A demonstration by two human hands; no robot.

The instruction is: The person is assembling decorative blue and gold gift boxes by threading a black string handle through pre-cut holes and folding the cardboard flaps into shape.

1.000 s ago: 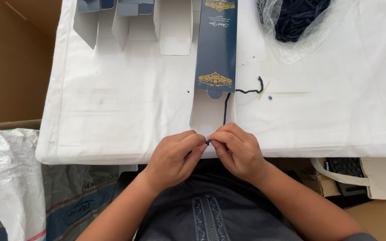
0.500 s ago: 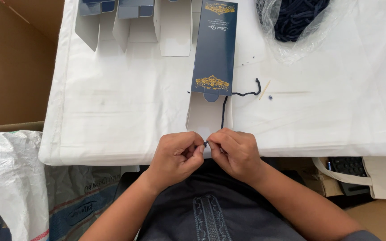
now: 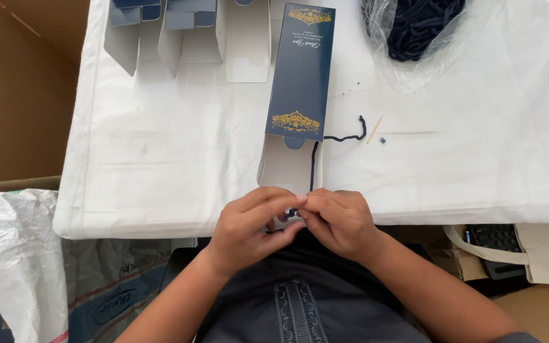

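Far to your left a white woven sack [image 3: 7, 267] sags beside the desk [image 3: 160, 159], which wears a white cloth. Along the desk's far edge stand three white unfolded cartons [image 3: 185, 35] with dark blue tops, flaps hanging toward you.

Your left hand [image 3: 249, 228] sits at the near edge, its grip pressed together, fingertips meeting those of your right hand [image 3: 338, 222] just beside it. Both grips pinch the near end of a dark cord [image 3: 313, 165]; what exactly sits between the fingertips is too small to tell.

From that pinch the cord runs straight away from you, its long axis pointing up the desk, then bends right under the box and ends in a small curl. It lies along the right side of the box's open white flap [image 3: 284, 168], so your right hand is the nearer one to it.

The dark blue box [image 3: 301, 70] lies flat, long and narrow, its long axis nearly in line with the cord, with gold ornament at both ends and pale lettering near the far end.

Right of the cord's curl lies a thin pale stick [image 3: 374, 129]. Beyond it, a clear plastic bag [image 3: 414, 38] holds a heap of dark cords. Low on the right, a cream tote bag [image 3: 541, 251] rests below the desk.
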